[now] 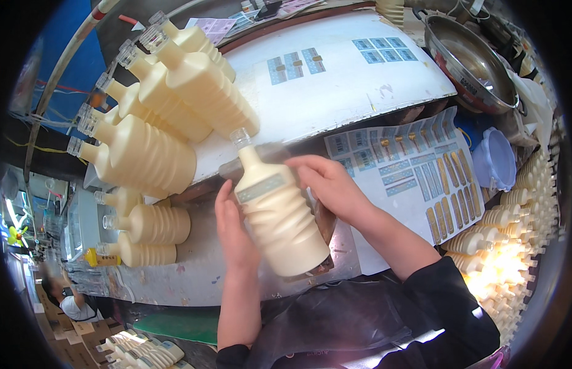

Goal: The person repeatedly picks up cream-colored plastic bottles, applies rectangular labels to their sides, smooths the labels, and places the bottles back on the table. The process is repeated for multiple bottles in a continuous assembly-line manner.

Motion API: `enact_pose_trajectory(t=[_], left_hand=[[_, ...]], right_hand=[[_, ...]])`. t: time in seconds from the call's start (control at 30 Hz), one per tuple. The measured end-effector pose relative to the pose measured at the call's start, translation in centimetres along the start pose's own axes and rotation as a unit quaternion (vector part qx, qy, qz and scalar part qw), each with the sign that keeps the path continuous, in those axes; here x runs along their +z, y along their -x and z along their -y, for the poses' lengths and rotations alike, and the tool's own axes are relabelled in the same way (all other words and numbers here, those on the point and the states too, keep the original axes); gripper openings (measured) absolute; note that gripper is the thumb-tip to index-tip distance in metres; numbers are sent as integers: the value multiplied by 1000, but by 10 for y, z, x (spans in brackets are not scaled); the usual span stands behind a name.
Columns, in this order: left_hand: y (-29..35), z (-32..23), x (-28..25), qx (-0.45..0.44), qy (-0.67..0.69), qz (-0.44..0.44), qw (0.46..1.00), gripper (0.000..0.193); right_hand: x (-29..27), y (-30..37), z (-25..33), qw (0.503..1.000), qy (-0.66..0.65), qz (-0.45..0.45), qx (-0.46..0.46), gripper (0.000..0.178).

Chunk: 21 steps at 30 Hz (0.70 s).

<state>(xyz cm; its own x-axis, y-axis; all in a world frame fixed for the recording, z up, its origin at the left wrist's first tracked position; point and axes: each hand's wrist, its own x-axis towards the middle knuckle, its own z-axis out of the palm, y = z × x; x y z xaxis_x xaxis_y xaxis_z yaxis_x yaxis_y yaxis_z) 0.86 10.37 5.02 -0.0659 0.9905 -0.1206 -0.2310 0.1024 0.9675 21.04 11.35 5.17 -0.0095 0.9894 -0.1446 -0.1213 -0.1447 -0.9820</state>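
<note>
A cream ribbed bottle (284, 227) with a clear threaded neck stands tilted between my two hands, its neck away from me. Across its upper body lies a blue-grey label strip (261, 188). My left hand (235, 230) rests along the bottle's left side, fingers stretched up against it. My right hand (332, 184) is curled at the right shoulder, its fingertips touching the bottle near the label's end. What supports the base is partly hidden. Just right of my right hand spreads a sheet of blue and gold labels (396, 190).
Several cream bottles (150, 154) crowd the left of the white work table (335, 61). Loose blue label pieces (295, 66) lie on it. A metal pan (473, 61) and a pale purple basin (494, 158) stand right. Many bottles (507, 246) line the far right. Another person (76, 304) is at the far left.
</note>
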Motion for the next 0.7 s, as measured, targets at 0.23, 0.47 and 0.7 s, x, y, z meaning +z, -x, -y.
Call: enact_pose_trajectory(t=[0.23, 0.47, 0.7], left_hand=[[28, 3, 0, 38, -78, 79, 993, 77], [27, -6, 3, -8, -47, 79, 996, 78], [32, -10, 8, 68, -231, -3, 970, 82]], right_hand=[[6, 38, 22, 967, 240, -12, -87, 40], [8, 33, 1, 965, 223, -42, -135, 42], [10, 30, 15, 997, 71, -9, 34, 48]])
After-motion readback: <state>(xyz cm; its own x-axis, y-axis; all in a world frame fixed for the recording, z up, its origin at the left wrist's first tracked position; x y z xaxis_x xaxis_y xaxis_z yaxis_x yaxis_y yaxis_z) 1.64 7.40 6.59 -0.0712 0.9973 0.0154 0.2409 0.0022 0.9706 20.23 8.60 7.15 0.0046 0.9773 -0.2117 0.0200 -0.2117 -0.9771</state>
